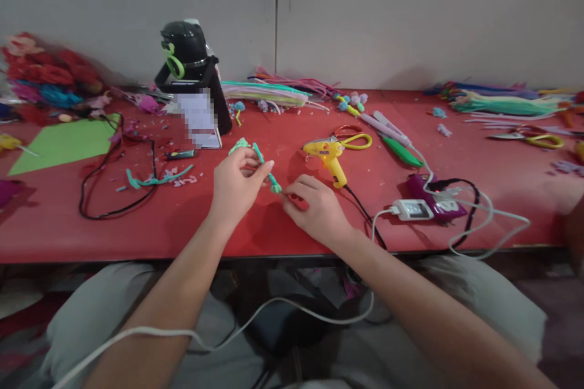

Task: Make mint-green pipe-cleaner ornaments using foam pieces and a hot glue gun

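Observation:
My left hand [238, 180] pinches a teal-green pipe cleaner piece [274, 183] between thumb and fingers, above the red table. The piece slants down to the right and ends in a small curled knob. Beside that knob, my right hand [318, 208] has its thumb and fingertips drawn together; what they grip, if anything, is too small to make out. Behind my left fingers a lighter green fuzzy bit [239, 145] partly shows. A yellow glue gun [329, 159] lies just beyond my right hand, next to scissors [356, 138] with red and yellow handles.
A black bottle [221, 103] stands at the back with a phone [201, 118] leaning on it. Pipe cleaner bundles [269, 92] lie along the wall. At right are a purple power strip [438, 203], a white plug [413, 209] and loose cables. Green paper [64, 140] lies left.

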Demonstrator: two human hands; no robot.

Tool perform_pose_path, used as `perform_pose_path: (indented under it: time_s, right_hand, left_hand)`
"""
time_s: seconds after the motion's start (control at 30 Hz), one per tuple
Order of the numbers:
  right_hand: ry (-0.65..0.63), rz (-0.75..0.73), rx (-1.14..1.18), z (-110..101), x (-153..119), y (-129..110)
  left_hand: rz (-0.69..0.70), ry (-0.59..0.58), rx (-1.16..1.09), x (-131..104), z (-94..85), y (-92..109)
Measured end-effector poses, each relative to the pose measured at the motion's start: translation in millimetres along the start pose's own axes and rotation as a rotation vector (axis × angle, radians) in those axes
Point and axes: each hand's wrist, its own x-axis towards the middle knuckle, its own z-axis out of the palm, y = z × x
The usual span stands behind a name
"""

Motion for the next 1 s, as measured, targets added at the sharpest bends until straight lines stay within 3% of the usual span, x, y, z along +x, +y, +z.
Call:
perform_pose_path:
  time_s: [0.17, 0.27, 0.47, 1.0]
  right_hand:
    - [0.017, 0.534, 0.613, -0.4, 5.7, -1.8]
    - [0.020, 0.687, 0.873, 0.0, 9.6, -2.2]
    - [0.043, 0.680, 0.995, 1.3, 11.5, -4.6]
    - [0.044, 0.668, 0.949, 3.8, 10.4, 1.5]
  left_hand:
    - [0.041, 0.047, -0.073, 0.4, -0.8, 2.1]
    - [0.062, 0.041, -0.089, -0.5, 0.0, 1.7]
    - [0.057, 0.024, -0.101, -1.7, 2.0, 1.8]
    - [0.051, -0.043, -0.076, -1.1, -0.2, 4.0]
